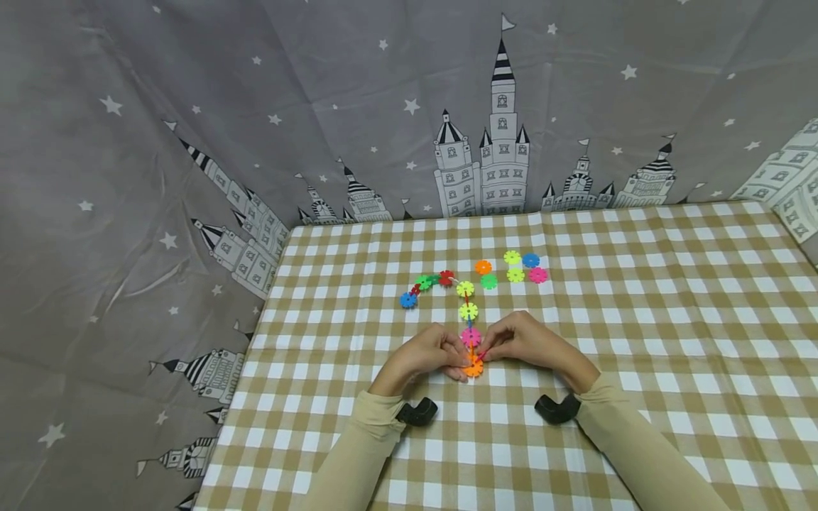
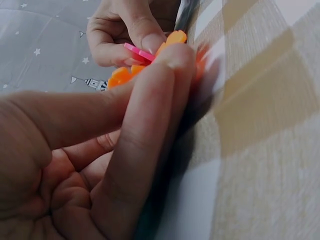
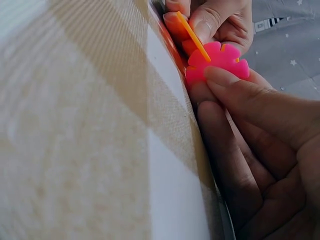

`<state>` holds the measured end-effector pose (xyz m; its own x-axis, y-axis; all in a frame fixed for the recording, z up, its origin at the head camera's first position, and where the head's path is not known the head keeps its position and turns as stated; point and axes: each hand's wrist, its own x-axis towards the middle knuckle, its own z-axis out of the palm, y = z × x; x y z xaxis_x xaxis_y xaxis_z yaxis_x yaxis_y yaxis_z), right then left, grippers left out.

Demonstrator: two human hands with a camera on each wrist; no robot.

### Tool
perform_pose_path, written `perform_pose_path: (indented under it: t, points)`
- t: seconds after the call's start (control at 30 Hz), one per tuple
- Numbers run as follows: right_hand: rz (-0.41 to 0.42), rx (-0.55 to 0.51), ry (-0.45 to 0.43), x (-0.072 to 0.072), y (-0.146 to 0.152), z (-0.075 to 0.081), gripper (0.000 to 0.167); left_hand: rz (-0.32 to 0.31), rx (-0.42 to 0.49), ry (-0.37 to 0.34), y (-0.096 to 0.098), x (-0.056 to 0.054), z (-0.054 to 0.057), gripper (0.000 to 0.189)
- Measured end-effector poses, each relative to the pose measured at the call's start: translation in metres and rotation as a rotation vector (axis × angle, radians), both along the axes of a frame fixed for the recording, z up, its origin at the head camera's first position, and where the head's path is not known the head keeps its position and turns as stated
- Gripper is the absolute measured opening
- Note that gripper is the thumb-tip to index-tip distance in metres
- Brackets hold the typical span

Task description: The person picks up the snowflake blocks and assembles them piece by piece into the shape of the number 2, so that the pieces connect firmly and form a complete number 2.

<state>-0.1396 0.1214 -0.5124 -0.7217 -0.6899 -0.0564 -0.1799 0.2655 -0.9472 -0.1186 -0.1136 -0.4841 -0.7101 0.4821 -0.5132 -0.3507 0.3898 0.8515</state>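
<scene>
My left hand (image 1: 429, 351) pinches a notched orange flower disc (image 1: 473, 369) at the lower end of a linked chain. Opposite it, my right hand (image 1: 524, 341) holds a pink flower disc (image 3: 220, 60) between thumb and fingers. In the right wrist view the orange disc (image 3: 192, 36) stands edge-on against the pink one, the two meeting crosswise. How deep their slots engage cannot be told. Up from the hands the chain runs through another pink disc (image 1: 471, 336) and yellow discs (image 1: 469, 311), then curves left past red (image 1: 446, 277) and green (image 1: 424, 282) to a blue disc (image 1: 408, 300).
Behind the chain lie several loose discs: orange (image 1: 483, 267), green (image 1: 488, 282), yellow (image 1: 512, 257), blue (image 1: 531, 260) and pink (image 1: 539, 275). A brown-and-white checked cloth (image 1: 639, 298) covers the table. A grey castle-print curtain (image 1: 358, 85) hangs beyond it.
</scene>
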Motion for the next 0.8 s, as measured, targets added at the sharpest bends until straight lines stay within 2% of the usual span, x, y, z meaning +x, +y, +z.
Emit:
perform_pose_path:
  t: [0.23, 0.43, 0.5, 0.6, 0.7, 0.8]
  points:
    - [-0.018, 0.01, -0.017, 0.0, 0.003, 0.001, 0.007, -0.002, 0.023, -0.011, -0.001, -0.001, -0.001, 0.007]
    - [-0.058, -0.024, -0.111, -0.01, 0.015, 0.0, 0.021, -0.009, 0.03, 0.004, -0.003, -0.003, -0.001, 0.008]
    - [-0.111, -0.03, -0.136, -0.015, 0.018, -0.001, 0.023, -0.01, 0.035, 0.0, -0.004, -0.003, -0.001, 0.007]
    - [-0.244, -0.026, -0.129, -0.025, 0.021, 0.0, 0.026, -0.021, 0.031, 0.003, -0.005, -0.003, -0.001, 0.007]
    - [-0.388, 0.003, -0.076, -0.034, 0.018, 0.002, 0.029, -0.031, 0.019, 0.015, -0.005, -0.003, -0.001, 0.008]
    - [-0.49, 0.065, -0.012, -0.043, 0.012, 0.005, 0.033, -0.023, 0.005, 0.023, -0.005, -0.002, -0.001, 0.012]
